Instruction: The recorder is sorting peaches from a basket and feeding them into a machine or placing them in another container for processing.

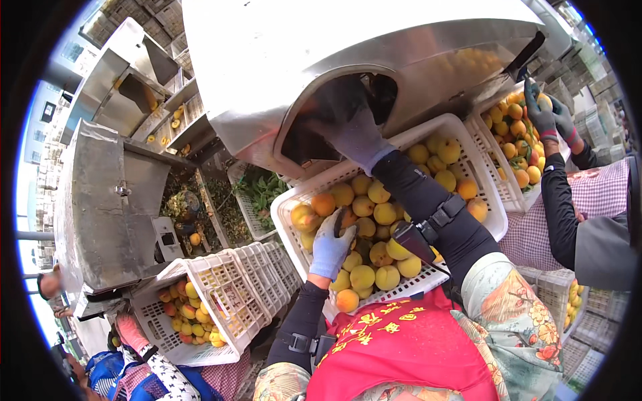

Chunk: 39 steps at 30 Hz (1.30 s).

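Note:
A white plastic crate full of yellow-orange peaches stands right in front of me. My left hand, in a pale blue glove with dark fingertips, rests over the peaches at the crate's left side. Its thumb and fingers are apart, and I see nothing held in it. My right hand, gloved alike, reaches across the crate into the dark opening of a big metal machine. Shadow and blur hide its fingers, so what it holds, if anything, does not show.
At right, a co-worker's gloved hands work over another peach crate. A tilted crate of peaches stands lower left, near another person's pink-gloved hand. Green leaves fill a crate beside the metal machinery.

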### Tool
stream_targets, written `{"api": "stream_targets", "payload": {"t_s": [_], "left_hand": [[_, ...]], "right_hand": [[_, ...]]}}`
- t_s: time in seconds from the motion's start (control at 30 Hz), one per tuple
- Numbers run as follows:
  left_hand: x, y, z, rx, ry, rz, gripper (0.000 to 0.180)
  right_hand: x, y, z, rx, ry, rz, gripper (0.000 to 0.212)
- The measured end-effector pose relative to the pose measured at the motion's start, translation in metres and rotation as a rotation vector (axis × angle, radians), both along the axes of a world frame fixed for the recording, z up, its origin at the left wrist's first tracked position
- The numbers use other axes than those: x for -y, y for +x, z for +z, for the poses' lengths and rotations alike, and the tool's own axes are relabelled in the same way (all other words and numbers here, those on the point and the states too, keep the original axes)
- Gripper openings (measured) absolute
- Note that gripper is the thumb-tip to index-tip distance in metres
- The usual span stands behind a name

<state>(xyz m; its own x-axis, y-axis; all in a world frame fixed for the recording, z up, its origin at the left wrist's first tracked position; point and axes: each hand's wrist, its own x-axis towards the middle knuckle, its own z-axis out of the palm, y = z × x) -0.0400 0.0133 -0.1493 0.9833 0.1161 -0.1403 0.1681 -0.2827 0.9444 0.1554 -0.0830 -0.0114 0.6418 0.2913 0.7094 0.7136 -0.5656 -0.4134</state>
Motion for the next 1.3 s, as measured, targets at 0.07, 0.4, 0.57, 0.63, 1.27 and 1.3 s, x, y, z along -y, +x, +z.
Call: {"api": "stream_targets", "payload": {"t_s": [0.07,0.4,0.57,0.63,1.27,1.3], "left_hand": [[0.0,0.011,0.018,0.034,0.4,-0.097,0.059],[0.096,0.09,0.017,-0.157,1.008,-0.263,0.075],[0.103,0.091,-0.003,-0.036,0.996,-0.191,0.077],[0.085,0.089,0.003,-0.009,0.712,-0.114,0.073],[0.034,0.007,0.1,-0.006,-1.585,-0.02,0.077],[0.027,0.003,0.102,-0.03,-1.606,0.043,0.082]], "right_hand": [[0.01,-0.016,0.028,-0.217,0.124,0.095,0.045],[0.186,-0.08,-0.064,-0.644,-0.716,-0.224,0.053],[0.167,-0.089,-0.079,-0.765,-1.319,-0.25,0.081],[0.167,-0.073,-0.074,-0.801,-1.296,-0.137,0.079],[0.109,-0.12,0.009,-0.932,0.178,0.292,0.064],[0.102,-0.127,0.008,-0.729,0.097,0.276,0.075]]}}
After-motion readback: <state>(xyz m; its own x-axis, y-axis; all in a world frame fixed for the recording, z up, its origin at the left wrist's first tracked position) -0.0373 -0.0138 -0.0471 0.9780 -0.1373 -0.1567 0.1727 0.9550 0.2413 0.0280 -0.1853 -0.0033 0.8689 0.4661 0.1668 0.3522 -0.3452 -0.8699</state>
